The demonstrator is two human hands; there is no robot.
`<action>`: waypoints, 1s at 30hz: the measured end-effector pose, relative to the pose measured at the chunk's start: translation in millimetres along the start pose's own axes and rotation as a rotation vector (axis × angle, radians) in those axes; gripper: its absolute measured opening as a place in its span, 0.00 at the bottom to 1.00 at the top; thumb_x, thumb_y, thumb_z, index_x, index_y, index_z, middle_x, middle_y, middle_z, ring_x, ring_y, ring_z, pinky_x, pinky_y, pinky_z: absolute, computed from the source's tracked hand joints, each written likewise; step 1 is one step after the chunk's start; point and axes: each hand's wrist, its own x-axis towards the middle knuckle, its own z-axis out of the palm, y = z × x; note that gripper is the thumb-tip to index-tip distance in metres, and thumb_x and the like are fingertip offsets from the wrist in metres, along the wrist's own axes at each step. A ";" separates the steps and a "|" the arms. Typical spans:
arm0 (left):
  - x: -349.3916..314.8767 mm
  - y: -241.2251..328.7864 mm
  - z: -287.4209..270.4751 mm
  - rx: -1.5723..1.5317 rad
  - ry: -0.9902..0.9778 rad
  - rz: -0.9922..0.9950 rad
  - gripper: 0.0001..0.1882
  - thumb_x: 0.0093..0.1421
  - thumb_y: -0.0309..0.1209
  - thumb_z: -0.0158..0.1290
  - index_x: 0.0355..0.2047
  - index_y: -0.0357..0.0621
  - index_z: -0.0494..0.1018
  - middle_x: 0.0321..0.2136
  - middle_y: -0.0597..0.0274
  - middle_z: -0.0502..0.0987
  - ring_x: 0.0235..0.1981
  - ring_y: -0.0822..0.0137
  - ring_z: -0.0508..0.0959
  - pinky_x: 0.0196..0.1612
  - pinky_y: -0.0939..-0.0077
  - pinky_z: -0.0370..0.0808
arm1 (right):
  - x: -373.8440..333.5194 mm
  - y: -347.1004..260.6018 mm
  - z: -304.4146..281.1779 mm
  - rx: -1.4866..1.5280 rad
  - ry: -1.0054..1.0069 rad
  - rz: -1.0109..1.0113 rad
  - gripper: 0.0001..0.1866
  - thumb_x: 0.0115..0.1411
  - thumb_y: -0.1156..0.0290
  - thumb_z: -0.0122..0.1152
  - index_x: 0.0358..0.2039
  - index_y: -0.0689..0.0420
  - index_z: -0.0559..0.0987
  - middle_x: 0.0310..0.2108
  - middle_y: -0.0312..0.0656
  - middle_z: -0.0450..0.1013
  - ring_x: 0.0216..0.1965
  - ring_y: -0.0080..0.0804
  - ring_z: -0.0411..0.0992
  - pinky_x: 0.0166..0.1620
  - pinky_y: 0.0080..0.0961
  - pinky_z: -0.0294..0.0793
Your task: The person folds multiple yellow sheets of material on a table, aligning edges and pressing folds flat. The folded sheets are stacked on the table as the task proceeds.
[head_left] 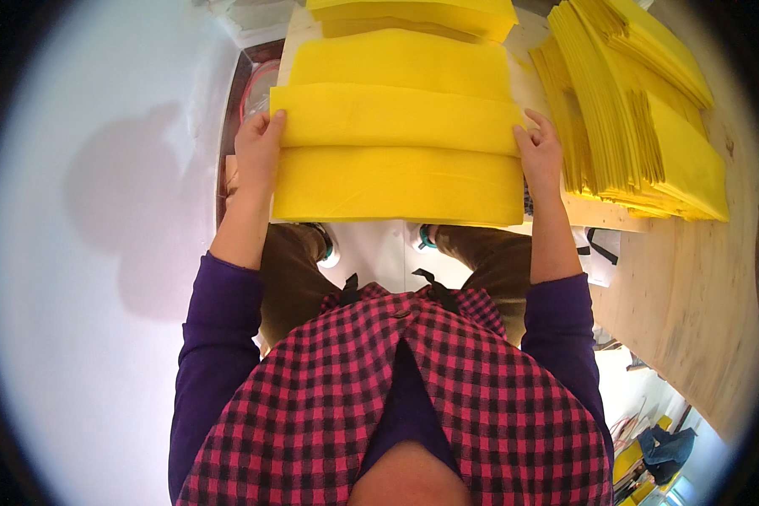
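A wide yellow cloth sheet [396,116] lies across the table in front of me, with a folded band running from side to side. My left hand [260,145] pinches the left end of this band between thumb and fingers. At the opposite end, my right hand [538,150] grips the edge with thumb and fingertips, its index finger raised a little. Below the band, more yellow cloth [396,185] hangs over the near table edge. Whether it is one sheet or several layers cannot be made out.
Behind the sheet sits another folded yellow pile [413,15]. Several stacks of folded yellow cloth [624,110] lean together on the wooden table [683,278] at right. A white wall [101,253] stands close on my left. Dark blue fabric [666,451] lies at lower right.
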 end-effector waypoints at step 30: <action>7.1 -35.0 -16.2 0.323 -0.042 0.079 0.08 0.58 0.30 0.57 0.30 0.37 0.75 0.17 0.70 0.71 0.18 0.80 0.67 0.23 0.81 0.63 | -3.8 23.5 5.9 -0.010 0.053 -0.162 0.20 0.52 0.73 0.65 0.47 0.58 0.75 0.20 0.33 0.69 0.22 0.19 0.66 0.29 0.18 0.68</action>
